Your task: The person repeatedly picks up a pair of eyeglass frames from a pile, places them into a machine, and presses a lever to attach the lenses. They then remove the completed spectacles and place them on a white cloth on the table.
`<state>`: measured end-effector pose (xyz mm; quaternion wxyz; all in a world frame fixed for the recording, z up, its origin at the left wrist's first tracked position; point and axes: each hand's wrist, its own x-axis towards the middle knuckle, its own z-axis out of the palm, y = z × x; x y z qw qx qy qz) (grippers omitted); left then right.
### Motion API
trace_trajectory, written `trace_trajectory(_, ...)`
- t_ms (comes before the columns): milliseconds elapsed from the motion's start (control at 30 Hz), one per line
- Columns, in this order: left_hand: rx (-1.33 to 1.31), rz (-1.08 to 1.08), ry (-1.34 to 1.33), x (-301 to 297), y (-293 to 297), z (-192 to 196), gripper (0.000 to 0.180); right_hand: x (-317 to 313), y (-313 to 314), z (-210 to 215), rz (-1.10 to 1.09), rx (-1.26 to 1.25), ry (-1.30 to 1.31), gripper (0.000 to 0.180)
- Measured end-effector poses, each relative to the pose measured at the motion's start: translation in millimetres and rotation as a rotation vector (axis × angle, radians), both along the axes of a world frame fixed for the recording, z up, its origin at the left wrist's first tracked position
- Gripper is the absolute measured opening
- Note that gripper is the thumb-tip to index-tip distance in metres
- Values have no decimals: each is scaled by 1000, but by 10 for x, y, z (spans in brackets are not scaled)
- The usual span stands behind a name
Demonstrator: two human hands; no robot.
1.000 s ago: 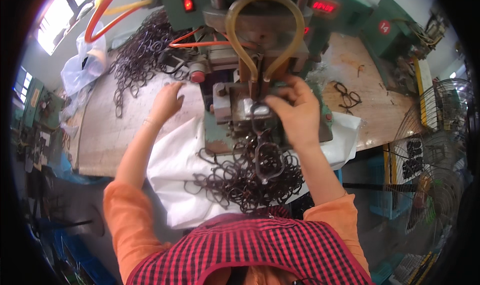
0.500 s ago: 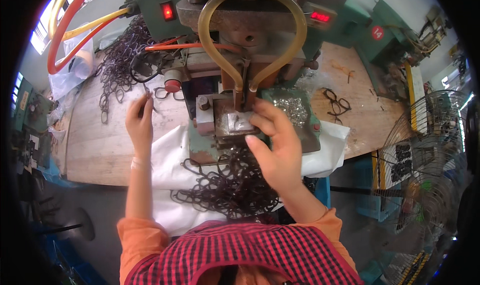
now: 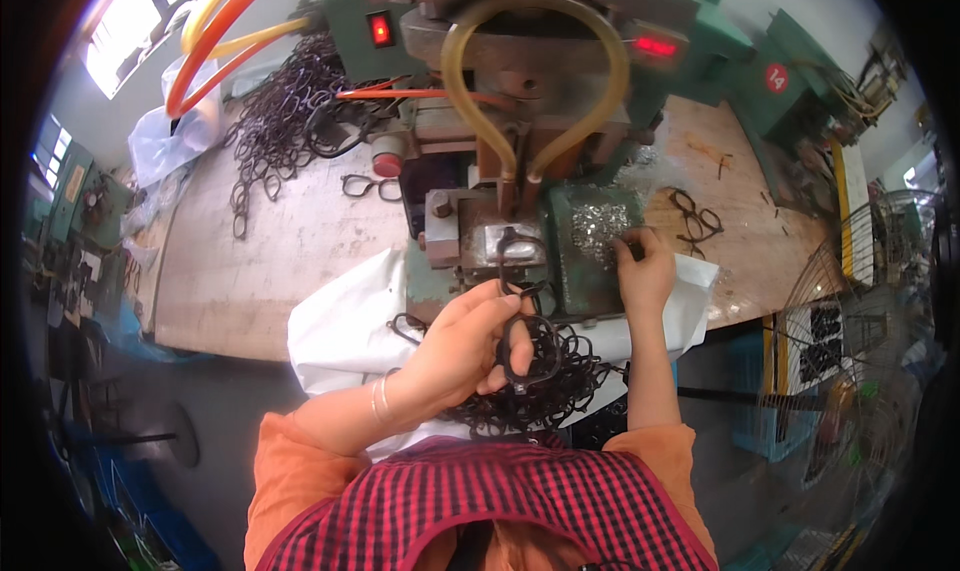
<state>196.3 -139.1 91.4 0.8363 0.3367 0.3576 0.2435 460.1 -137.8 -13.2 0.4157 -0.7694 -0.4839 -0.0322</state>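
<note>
My left hand (image 3: 465, 341) grips a dark eyeglass frame (image 3: 531, 351) in front of the press. One rim of the frame hangs by my fingers, and the other lies over the shiny metal block (image 3: 494, 241) under the press's two copper-coloured electrodes (image 3: 510, 196). To the right, my right hand (image 3: 645, 271) is closed, its fingertips pinched together at the edge of a heap of small silvery metal pieces (image 3: 598, 223) on the green machine base. Anything between those fingertips is too small to make out. A pile of dark eyeglass frames (image 3: 570, 381) lies on white sheeting below my left hand.
More eyeglass frames are heaped (image 3: 290, 121) at the back left. A single frame (image 3: 371, 187) lies beside the red button (image 3: 387, 163), and others (image 3: 694, 216) lie right of the base. A wire-guarded fan (image 3: 850, 361) stands at the right. Yellowish hoses (image 3: 455, 61) loop before the press.
My left hand has come from the left side of the table to the press with an eyeglass frame. My right hand has left the metal block and moved right to the metal pieces. The view has shifted.
</note>
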Motion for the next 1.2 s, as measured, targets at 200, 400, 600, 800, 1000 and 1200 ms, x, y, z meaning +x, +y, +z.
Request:
trace_trajectory(200, 26, -59, 7, 13, -2, -57, 22, 80, 38, -194, -9, 51, -59, 12)
trace_trajectory(400, 940, -312, 298, -849, 49, -249, 20, -113, -70, -165, 43, 122, 308, 15)
trace_trajectory(600, 1381, 432, 1288, -1197, 1592, -494, 22, -137, -114, -157, 59, 87, 150, 18)
trace_trajectory(800, 878, 186, 1725, -1074, 2792, -1628, 40, -201, 82, -110, 142, 21, -57, 16)
trace_trajectory(1000, 1038, 110, 1578, -1371, 2558, -1845, 44, -140, -578, -58, 64, 56, 87, 12)
trace_trajectory(1200, 822, 564, 458, -1241, 1736, -1151, 14, -471, -521, 558, 443, 174, 651, 22)
